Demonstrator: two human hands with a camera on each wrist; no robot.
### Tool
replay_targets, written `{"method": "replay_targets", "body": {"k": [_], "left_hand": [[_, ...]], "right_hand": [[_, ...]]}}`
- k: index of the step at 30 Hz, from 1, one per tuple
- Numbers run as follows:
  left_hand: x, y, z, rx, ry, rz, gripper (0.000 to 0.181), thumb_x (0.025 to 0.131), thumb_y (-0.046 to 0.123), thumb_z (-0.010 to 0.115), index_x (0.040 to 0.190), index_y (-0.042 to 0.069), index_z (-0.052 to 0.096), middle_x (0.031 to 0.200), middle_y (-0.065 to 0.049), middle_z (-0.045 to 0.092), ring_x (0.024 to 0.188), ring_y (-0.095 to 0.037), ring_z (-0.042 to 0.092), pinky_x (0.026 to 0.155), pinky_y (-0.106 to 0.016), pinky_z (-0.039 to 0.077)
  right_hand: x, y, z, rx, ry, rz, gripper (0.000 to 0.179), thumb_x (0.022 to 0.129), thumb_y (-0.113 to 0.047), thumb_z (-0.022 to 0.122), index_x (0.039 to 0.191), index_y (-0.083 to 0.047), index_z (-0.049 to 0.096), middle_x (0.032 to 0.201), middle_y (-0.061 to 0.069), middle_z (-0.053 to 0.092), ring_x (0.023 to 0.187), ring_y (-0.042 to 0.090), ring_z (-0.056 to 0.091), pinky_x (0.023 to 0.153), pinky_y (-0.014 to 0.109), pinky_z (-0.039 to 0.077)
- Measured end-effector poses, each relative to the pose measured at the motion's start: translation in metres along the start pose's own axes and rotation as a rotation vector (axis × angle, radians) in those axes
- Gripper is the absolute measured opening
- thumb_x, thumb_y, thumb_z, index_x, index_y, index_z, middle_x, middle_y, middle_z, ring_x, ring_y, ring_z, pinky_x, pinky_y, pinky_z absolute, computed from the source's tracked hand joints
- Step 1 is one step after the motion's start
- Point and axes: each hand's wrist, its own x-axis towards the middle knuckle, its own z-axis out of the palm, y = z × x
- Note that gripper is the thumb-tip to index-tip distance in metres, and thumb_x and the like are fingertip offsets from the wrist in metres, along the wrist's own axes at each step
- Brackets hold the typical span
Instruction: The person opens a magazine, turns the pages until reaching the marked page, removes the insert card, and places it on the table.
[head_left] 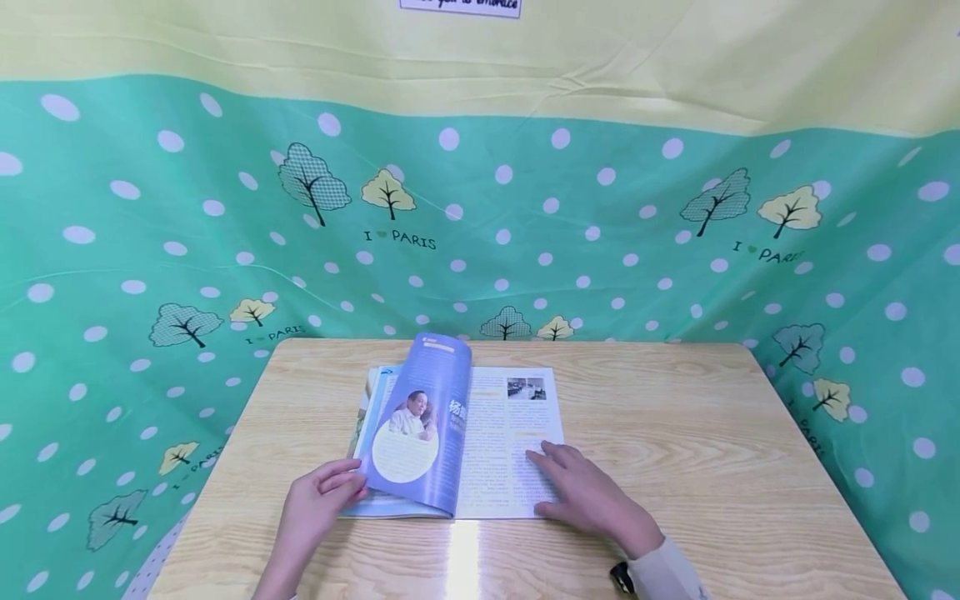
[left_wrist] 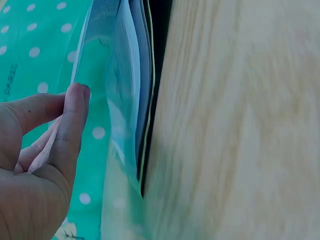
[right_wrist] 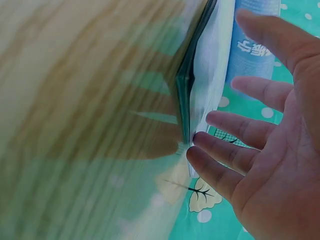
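An open magazine (head_left: pixel 491 475) lies on the wooden table, text and a small photo on its right-hand side. One blue page (head_left: pixel 452 375), with a portrait and a white circle of text, is lifted and bowed over the left side. My left hand (head_left: pixel 318 500) pinches that page's lower left edge between thumb and fingers; the left wrist view shows the thumb and fingertips (left_wrist: pixel 76 92) meeting at the thin sheet. At the right-hand side, my right hand (head_left: pixel 588 492) is spread, fingertips over the page margin. Its fingers look apart and hold nothing in the right wrist view.
The wooden table (head_left: pixel 675 417) extends to both sides of the magazine. Behind and beside it hangs a green and yellow cloth (head_left: pixel 517 275) with white dots and printed trees. A dark band (head_left: pixel 622 577) sits on the right wrist near a light sleeve (head_left: pixel 667 571).
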Motion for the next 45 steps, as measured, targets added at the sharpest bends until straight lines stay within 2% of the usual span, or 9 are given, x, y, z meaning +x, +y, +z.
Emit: {"method": "replay_targets", "body": {"k": [5,11,18,30,40,45], "left_hand": [[-0.003,-0.004,-0.011,0.023,0.020,-0.025,0.041,0.090,0.000,0.072,0.127,-0.011,0.059,0.098,-0.017,0.074,0.084,-0.024,0.074,0.080,-0.029,0.062],[-0.004,-0.010,-0.015,0.024,0.030,-0.044,0.041,0.091,-0.001,0.071,0.128,-0.013,0.057,0.099,-0.018,0.073,0.085,-0.023,0.074,0.081,-0.029,0.062],[-0.006,-0.014,-0.017,0.044,0.054,-0.082,0.038,0.092,-0.002,0.068,0.127,-0.012,0.057,0.099,-0.018,0.073,0.087,-0.023,0.073,0.081,-0.028,0.062],[-0.009,-0.017,-0.021,0.056,0.067,-0.101,0.042,0.091,0.001,0.071,0.128,-0.011,0.057,0.102,-0.018,0.073,0.089,-0.023,0.073,0.081,-0.027,0.061],[-0.009,-0.016,-0.023,0.049,0.081,-0.102,0.041,0.091,0.001,0.071,0.128,-0.011,0.057,0.100,-0.017,0.073,0.087,-0.023,0.073,0.080,-0.028,0.062],[-0.010,-0.013,-0.024,0.069,0.088,-0.098,0.042,0.091,0.004,0.073,0.127,-0.011,0.058,0.103,-0.017,0.073,0.088,-0.021,0.073,0.081,-0.027,0.062]], "right_hand": [[-0.003,0.001,0.000,0.004,-0.055,0.006,0.084,0.081,-0.046,0.081,0.150,-0.013,0.046,0.156,0.021,0.035,0.141,0.044,0.033,0.113,0.060,0.036],[-0.004,0.001,-0.001,-0.016,-0.076,0.009,0.085,0.079,-0.047,0.083,0.149,-0.013,0.048,0.156,0.021,0.033,0.141,0.045,0.031,0.112,0.061,0.036],[-0.005,0.003,0.000,-0.004,-0.079,0.020,0.079,0.084,-0.046,0.079,0.149,-0.014,0.047,0.157,0.020,0.033,0.142,0.043,0.031,0.112,0.061,0.036],[-0.007,0.004,-0.004,0.030,-0.087,0.022,0.072,0.087,-0.046,0.076,0.147,-0.014,0.051,0.158,0.017,0.033,0.143,0.041,0.030,0.113,0.062,0.034],[-0.008,0.008,-0.006,0.056,-0.063,-0.003,0.062,0.093,-0.044,0.070,0.144,-0.012,0.054,0.153,0.016,0.042,0.140,0.040,0.036,0.113,0.060,0.035],[-0.007,0.010,-0.006,0.078,-0.024,0.005,0.056,0.095,-0.042,0.067,0.141,-0.012,0.056,0.147,0.013,0.049,0.136,0.034,0.043,0.112,0.054,0.040]]}}
